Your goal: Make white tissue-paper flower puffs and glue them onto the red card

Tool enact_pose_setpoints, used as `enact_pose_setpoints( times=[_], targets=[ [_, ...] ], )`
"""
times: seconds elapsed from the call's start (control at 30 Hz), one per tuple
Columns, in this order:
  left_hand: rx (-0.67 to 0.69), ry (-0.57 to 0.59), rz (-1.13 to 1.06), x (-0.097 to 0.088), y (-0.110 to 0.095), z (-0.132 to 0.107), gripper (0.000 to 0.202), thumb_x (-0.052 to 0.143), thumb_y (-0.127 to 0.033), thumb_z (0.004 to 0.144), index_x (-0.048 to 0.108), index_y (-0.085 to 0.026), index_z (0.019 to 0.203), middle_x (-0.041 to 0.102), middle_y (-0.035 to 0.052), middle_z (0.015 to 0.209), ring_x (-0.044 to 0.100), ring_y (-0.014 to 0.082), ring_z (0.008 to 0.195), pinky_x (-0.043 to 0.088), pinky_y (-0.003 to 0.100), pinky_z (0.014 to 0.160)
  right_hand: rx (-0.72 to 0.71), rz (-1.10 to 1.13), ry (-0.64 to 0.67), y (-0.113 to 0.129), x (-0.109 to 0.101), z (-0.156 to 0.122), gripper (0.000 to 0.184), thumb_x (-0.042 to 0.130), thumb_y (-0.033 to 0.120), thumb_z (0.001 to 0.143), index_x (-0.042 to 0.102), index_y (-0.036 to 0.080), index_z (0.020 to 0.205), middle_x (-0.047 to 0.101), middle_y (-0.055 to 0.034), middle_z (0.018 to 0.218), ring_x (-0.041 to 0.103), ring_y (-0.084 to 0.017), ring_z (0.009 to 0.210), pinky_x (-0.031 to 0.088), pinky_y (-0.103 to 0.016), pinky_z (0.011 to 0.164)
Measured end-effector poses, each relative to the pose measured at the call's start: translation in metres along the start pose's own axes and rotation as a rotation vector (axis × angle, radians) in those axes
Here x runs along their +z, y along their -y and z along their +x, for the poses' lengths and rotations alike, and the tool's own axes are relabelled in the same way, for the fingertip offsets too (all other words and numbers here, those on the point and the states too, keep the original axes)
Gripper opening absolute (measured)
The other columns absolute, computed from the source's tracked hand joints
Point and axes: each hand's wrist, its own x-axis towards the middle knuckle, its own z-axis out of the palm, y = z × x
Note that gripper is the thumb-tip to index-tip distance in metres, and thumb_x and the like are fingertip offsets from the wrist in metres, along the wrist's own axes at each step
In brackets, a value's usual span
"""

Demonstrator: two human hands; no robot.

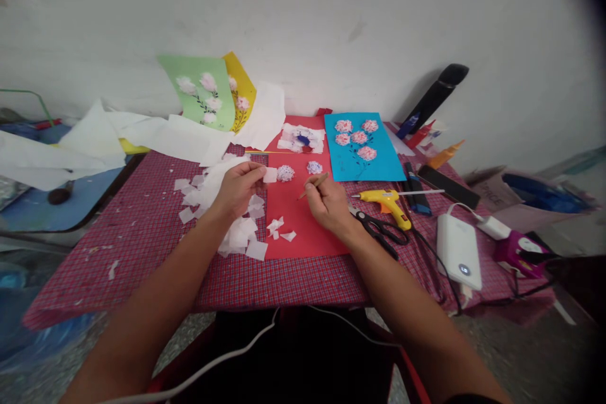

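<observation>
Two tissue-paper flowers (285, 173) between the hands (237, 188) (330, 205)

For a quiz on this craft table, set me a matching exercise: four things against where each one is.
Things:
1. wooden stick
2. white tissue rosette
3. white power bank
4. black-handled scissors

Places:
A. on the red paper
B. on the checked cloth, below the yellow glue gun
C. in the right hand
D. on the checked cloth, far right of the hands

Pairs: 1-C, 2-A, 3-D, 4-B
</observation>
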Motion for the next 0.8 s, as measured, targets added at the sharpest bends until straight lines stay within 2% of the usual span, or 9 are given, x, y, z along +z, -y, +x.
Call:
enact_pose_setpoints(
  times=[0.8],
  targets=[
    [0.008, 0.013, -0.003, -0.0026, 0.0031, 0.0021, 0.023, 0.084, -0.028, 0.069, 0.069, -0.015, 0.080, 0.068, 0.0033, 0.075, 0.063, 0.0129, 0.065, 0.053, 0.030, 0.067, -0.004, -0.011, -0.029, 0.0005, 0.0002, -0.0007, 0.020, 0.046, 0.029, 0.099, 0.062, 0.021, 0.089, 0.069, -0.0045, 0.078, 0.064, -0.019, 0.071, 0.046, -0.032, 0.068]
  ],
)
